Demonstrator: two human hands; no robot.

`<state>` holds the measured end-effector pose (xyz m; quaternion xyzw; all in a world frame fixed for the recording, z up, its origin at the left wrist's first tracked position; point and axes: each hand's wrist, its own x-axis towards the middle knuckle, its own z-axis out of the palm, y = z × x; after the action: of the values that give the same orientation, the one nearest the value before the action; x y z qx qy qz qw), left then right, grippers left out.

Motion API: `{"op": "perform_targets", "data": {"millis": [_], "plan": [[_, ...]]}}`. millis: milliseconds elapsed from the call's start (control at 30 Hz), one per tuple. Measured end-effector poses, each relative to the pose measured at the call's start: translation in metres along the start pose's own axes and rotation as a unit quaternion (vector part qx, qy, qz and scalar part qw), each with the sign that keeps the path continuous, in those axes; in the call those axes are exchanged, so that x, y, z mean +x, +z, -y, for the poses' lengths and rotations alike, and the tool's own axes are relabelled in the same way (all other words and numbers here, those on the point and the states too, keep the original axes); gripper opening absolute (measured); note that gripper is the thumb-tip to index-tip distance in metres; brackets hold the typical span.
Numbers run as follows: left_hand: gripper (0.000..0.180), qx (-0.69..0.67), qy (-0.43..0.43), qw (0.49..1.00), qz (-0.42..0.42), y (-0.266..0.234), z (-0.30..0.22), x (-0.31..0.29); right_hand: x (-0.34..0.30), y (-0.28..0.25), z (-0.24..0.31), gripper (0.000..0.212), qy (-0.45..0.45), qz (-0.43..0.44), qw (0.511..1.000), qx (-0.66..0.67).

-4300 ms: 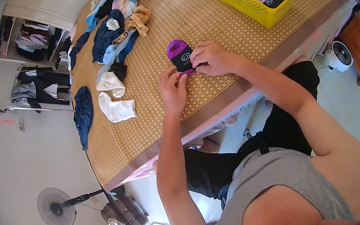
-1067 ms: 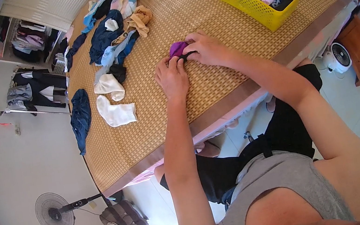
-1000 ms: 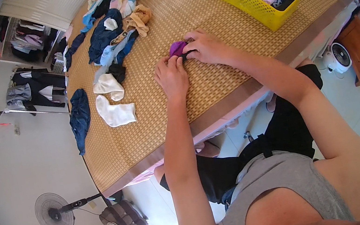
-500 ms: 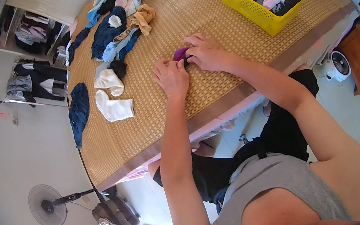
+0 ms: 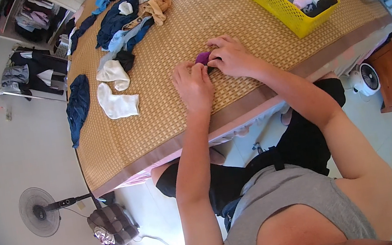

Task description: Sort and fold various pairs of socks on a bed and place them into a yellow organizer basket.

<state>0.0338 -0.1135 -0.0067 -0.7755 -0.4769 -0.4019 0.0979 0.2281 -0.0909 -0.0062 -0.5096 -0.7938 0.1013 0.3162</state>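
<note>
A small purple and black sock [image 5: 203, 58], bunched into a bundle, lies on the woven mat [image 5: 165, 122] between my hands. My left hand [image 5: 193, 87] pinches its near left side with thumb and fingers. From the right, my right hand [image 5: 231, 57] grips the same bundle, its fingers curled over it and covering part of it. To the left of my hands lie two white socks, one flat [image 5: 118, 103] and one crumpled [image 5: 113, 74], with a black sock [image 5: 125, 60] beside the crumpled one.
A yellow plastic basket [image 5: 272, 7] with rows of rolled socks stands at the far right. Heaped clothes [image 5: 116, 25] spread over the far left, and a dark blue garment [image 5: 79, 107] hangs at the left edge. Two fans [image 5: 39, 212] [image 5: 368, 77] stand off the bed.
The view has shifted slightly. Both hands stay on the purple and black sock, and their fingers have drawn a little closer around it. The other things keep their places.
</note>
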Motion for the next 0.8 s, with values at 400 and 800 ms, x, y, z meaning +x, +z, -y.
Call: {"op": "perform_targets", "data": {"millis": [400,800], "plan": [[0.019,-0.024,-0.027,0.999,0.030,-0.002,0.011,0.000,-0.007,0.005,-0.006,0.023,-0.042,-0.100,0.990,0.085],[0.023,0.021,-0.082,0.984,0.154,0.000,0.020,0.048,-0.001,0.006,0.000,0.020,-0.066,-0.110,0.991,0.036]]}}
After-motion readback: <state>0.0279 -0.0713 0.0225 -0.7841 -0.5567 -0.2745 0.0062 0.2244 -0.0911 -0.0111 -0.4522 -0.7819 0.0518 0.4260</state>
